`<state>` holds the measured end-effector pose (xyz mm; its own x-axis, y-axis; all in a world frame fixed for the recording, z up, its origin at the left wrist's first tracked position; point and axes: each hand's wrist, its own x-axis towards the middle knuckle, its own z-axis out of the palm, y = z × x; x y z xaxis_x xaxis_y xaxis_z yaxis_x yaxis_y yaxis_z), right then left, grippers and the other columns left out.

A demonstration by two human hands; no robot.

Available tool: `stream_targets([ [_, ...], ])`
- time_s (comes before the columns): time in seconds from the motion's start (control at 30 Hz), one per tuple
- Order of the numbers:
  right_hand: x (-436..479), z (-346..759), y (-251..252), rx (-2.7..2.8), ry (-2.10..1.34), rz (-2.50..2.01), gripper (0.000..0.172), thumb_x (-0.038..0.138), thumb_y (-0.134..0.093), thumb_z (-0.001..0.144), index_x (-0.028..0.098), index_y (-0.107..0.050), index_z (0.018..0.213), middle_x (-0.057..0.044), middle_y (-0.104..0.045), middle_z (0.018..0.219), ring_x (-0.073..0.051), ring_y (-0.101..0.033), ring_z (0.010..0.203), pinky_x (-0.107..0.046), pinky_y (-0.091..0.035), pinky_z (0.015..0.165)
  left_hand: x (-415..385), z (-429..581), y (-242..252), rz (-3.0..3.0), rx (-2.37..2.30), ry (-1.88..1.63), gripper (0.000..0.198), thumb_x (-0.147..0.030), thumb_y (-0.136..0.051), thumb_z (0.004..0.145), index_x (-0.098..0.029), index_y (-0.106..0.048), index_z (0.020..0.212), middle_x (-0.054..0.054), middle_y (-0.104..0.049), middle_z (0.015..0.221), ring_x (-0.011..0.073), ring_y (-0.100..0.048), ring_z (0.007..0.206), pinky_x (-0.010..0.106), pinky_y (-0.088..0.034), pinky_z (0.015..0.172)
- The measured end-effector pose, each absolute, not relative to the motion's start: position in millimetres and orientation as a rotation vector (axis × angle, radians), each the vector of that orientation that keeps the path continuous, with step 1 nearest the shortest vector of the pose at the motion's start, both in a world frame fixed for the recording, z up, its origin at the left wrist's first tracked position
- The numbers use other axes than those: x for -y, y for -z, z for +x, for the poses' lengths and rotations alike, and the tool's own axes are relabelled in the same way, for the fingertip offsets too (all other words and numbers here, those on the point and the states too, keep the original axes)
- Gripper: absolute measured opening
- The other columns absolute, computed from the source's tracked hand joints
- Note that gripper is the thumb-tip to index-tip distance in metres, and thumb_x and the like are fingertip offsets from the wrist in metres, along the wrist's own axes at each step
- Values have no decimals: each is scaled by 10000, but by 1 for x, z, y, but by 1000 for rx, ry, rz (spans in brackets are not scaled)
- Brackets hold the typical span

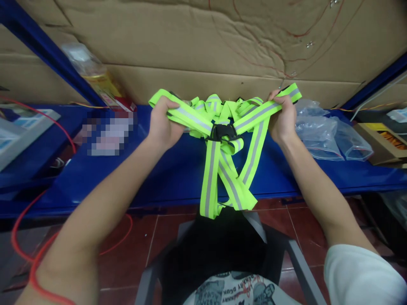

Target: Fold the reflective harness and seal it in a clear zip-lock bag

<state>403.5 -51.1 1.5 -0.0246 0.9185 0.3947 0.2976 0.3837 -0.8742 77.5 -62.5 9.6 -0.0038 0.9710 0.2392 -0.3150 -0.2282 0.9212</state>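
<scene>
Between both hands (163, 127), reflective straps (222, 140)

Printed lettering is borne by the white shirt (235, 290) at the bottom edge of the view. Only one word, seemingly "BUNNY", can be made out, the rest being too small. Labels are carried by the bottle (95, 80) at the back left of the blue tabletop (165, 178) and by the box (19, 131) at its left edge, but nothing on them can be read.
</scene>
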Motion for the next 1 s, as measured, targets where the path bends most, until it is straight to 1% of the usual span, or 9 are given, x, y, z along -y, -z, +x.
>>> stream_targets([
  [0.1,60,391,-3,1588,-828,-1021,692,944,-512,781,343,-623,1105,-115,-754,1192,-414,-610,1282,-521,-544,865,67,82,-10,1178,-808,-1472,370,-464,-671,833,-249,-384,741,46,-644,756,271,-728,942,375,-614,812],
  [0.2,66,384,-4,1381,-992,-902,530,809,-600,801,316,-508,973,-90,-747,1066,-369,-679,1157,-521,-571,905,68,82,-10,1145,-801,-1451,375,-500,-634,864,-247,-407,708,66,-694,779,287,-742,956,401,-623,823],
  [0.3,70,382,-4,1457,-989,-920,595,883,-570,798,333,-530,1021,-59,-648,860,-345,-671,979,-499,-571,841,69,81,-10,1101,-761,-1464,427,-504,-627,907,-248,-395,658,45,-607,644,275,-740,849,421,-639,808],
  [0.47,84,368,-12,1643,-841,-1158,827,1008,-473,812,347,-641,1280,-76,-598,839,-363,-651,961,-471,-549,782,73,82,-9,1163,-741,-1438,450,-497,-678,944,-249,-427,665,-6,-479,574,209,-688,711,394,-664,826],
  [0.6,87,360,-14,1662,-860,-1182,819,935,-477,896,317,-670,1398,-84,-643,886,-348,-669,970,-456,-581,791,81,88,-7,1227,-665,-1452,355,-445,-784,863,-242,-518,746,-14,-547,670,198,-703,778,374,-650,879],
  [0.73,77,363,-6,1577,-873,-1172,715,828,-566,921,310,-716,1389,-77,-697,945,-326,-700,1023,-443,-624,841,87,93,-9,1210,-715,-1358,258,-454,-695,897,-217,-629,819,55,-669,808,272,-751,938,409,-649,883],
  [0.83,72,366,-1,1538,-837,-1133,684,785,-661,884,330,-719,1391,-67,-759,1158,-326,-706,1173,-433,-638,900,83,92,-5,1256,-690,-1321,240,-416,-612,925,-198,-706,893,95,-753,982,305,-757,1050,442,-658,907],
  [0.9,71,366,0,1522,-845,-1031,678,757,-752,831,334,-734,1361,-58,-770,1280,-326,-703,1238,-439,-639,943,77,89,3,1357,-623,-1303,245,-394,-644,910,-194,-750,1002,90,-774,1057,318,-759,1109,466,-663,939],
  [1.0,73,366,0,1460,-917,-839,601,661,-891,756,316,-788,1238,-59,-802,1277,-319,-729,1225,-482,-629,1035,66,84,16,1520,-538,-1254,375,-379,-782,870,-227,-760,1212,67,-792,1159,338,-749,1211,490,-660,998],
])
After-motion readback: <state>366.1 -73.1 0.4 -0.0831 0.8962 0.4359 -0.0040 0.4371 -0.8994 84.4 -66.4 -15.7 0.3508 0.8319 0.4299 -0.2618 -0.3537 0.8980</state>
